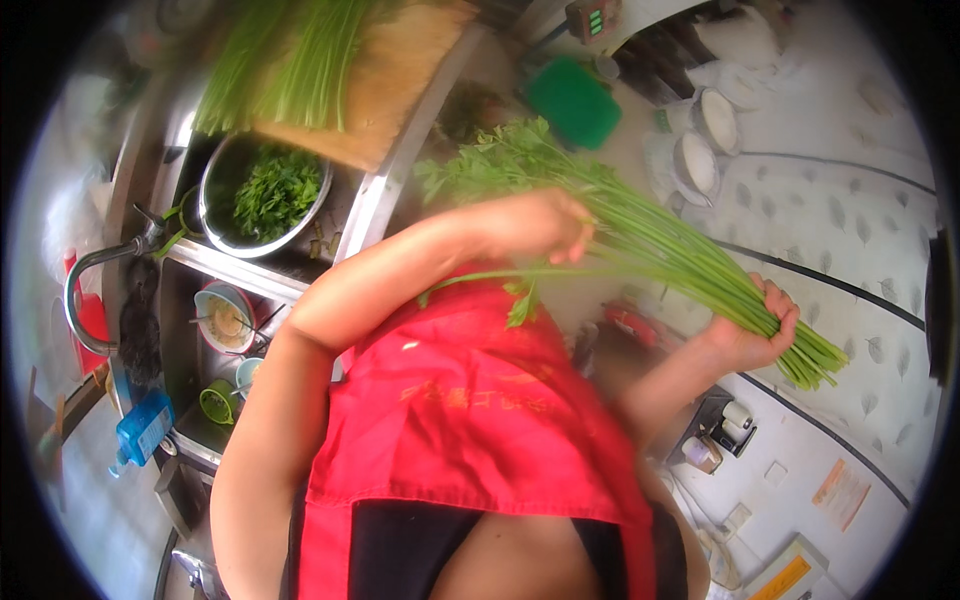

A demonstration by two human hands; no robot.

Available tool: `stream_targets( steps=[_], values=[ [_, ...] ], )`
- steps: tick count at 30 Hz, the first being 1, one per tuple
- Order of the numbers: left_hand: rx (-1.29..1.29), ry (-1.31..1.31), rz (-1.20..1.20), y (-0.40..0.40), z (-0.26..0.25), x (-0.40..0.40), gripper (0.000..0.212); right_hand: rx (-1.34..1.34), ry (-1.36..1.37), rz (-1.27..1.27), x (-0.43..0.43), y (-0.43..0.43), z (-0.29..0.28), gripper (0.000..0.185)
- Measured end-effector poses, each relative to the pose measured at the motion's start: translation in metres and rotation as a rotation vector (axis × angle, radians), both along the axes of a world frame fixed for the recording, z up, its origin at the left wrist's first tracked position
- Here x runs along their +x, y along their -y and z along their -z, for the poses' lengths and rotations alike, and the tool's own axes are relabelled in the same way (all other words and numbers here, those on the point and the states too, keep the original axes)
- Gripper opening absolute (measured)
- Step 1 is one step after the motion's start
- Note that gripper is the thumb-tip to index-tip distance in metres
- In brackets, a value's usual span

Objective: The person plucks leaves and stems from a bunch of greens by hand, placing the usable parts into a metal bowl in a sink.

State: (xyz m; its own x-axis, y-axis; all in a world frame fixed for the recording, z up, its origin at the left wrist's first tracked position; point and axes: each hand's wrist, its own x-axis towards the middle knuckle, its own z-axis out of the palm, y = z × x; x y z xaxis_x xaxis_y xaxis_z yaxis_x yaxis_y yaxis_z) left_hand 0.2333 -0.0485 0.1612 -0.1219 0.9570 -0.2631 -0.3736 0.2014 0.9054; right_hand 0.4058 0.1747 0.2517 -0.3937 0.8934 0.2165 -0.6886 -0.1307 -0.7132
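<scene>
My right hand (754,326) grips a bunch of leafy green stalks (675,251), apparently celery, close to the cut ends. The bunch slants up and left across the front of my red apron (450,405), its leaves (510,154) at the far end. Beside the bunch, just below the leafy part, is my left hand (536,225) with curled fingers. Motion blur hides whether anything is pinched in it. One loose stalk with a leaf (523,300) sticks out below the left hand, apart from the bunch.
More green stalks (311,75) lie on a wooden cutting board (382,120) at upper left. A metal bowl (214,225) of picked leaves stands beneath it. The sink, with its faucet (90,262), holds dishes (225,319). A green plastic item (574,101) lies ahead.
</scene>
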Motion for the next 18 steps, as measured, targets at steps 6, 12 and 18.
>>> stream_targets(
  steps=[6, 12, 18],
  values=[
    [-0.249, -0.088, -0.520, 0.059, 0.002, -0.024, 0.025, -0.048, -0.091, -0.038, 0.029, -0.030, -0.011, 0.018],
    [-0.538, -0.752, -1.249, 0.186, 0.018, -0.056, 0.024, -0.089, -0.089, 0.036, 0.027, -0.030, -0.004, 0.017],
    [-0.899, -1.397, -1.193, 0.194, 0.038, -0.050, 0.034, -0.047, -0.056, -0.031, 0.013, -0.030, -0.001, 0.016]
  ],
)
